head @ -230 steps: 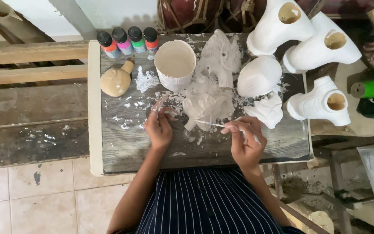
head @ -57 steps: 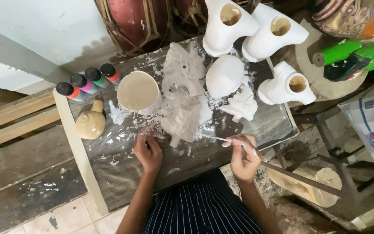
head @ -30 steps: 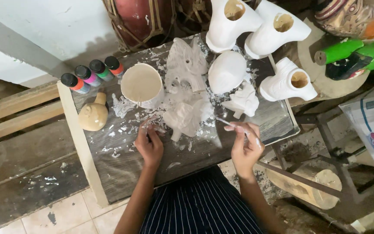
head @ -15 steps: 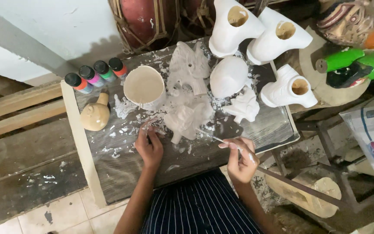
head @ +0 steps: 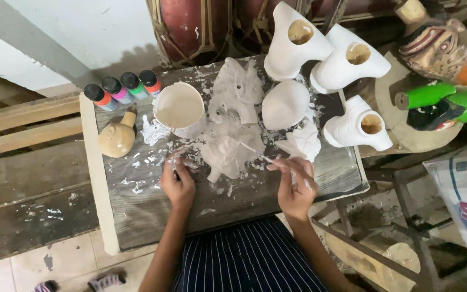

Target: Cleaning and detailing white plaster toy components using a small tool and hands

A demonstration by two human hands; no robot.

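Fingers [head: 285, 164] w/ brush [head: 255, 151], 4 paint bottles [head: 121, 88] top-left

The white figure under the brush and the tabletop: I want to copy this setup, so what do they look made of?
The white figure looks like carved wood or cast plaster under a matte white coat; the coating hides which. The right hand holds a thin brush to it. The tabletop looks like bare weathered wood: grey planks with visible grain, flecked with white.
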